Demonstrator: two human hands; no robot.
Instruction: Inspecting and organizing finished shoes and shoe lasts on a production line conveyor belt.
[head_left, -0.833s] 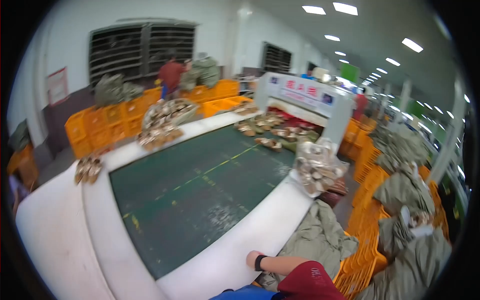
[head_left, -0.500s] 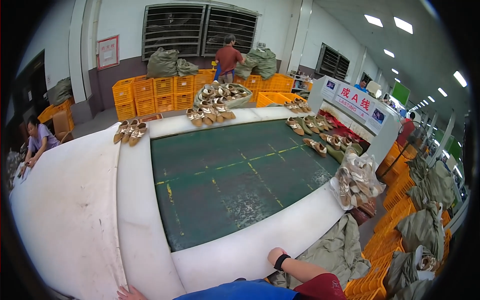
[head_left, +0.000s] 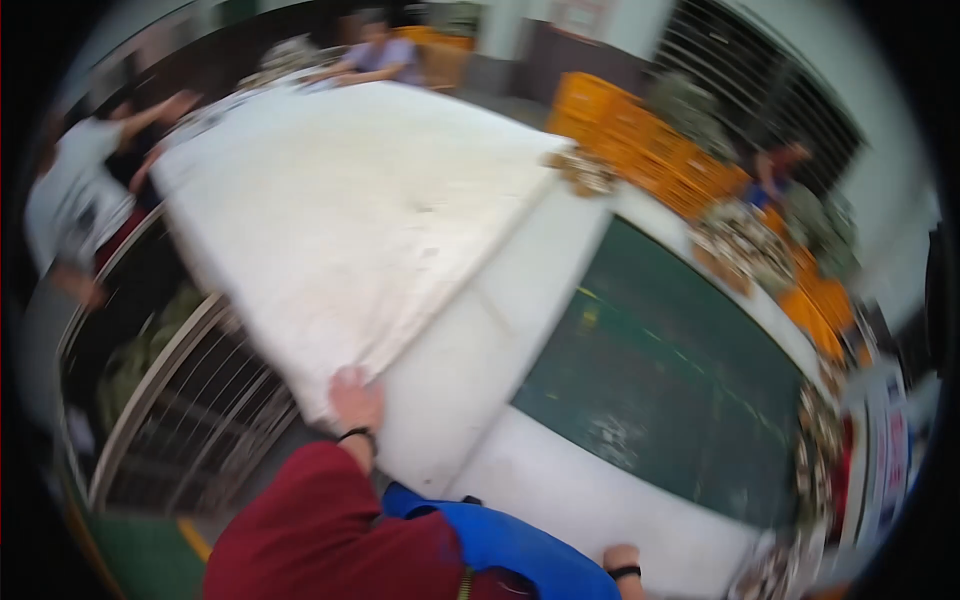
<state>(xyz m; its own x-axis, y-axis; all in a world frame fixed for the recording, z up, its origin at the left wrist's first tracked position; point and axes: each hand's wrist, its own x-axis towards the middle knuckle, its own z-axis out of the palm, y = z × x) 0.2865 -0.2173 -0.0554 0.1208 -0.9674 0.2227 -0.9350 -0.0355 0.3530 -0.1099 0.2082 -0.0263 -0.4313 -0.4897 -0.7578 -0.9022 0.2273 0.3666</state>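
My left hand lies flat on the near corner of a large white-covered table, fingers blurred but stretched out, holding nothing. A dark band circles that wrist. Further right, my right hand rests on the white ledge that borders a dark green belt surface with yellow lines. It looks curled into a fist, with no object showing in it; motion smears the detail. Shoes in brown and white stand along the right end of the belt, and more shoes sit at the table's far corner.
A metal rack with bars stands left of the table corner. One person in a light top is at the left; another sits at the far side. Orange crates line the wall, near a heap of shoes.
The view has swung left and tilted, and is now blurred. The left arm, table corner, metal rack and person at left have come into sight. Both hands still rest on the white surfaces.
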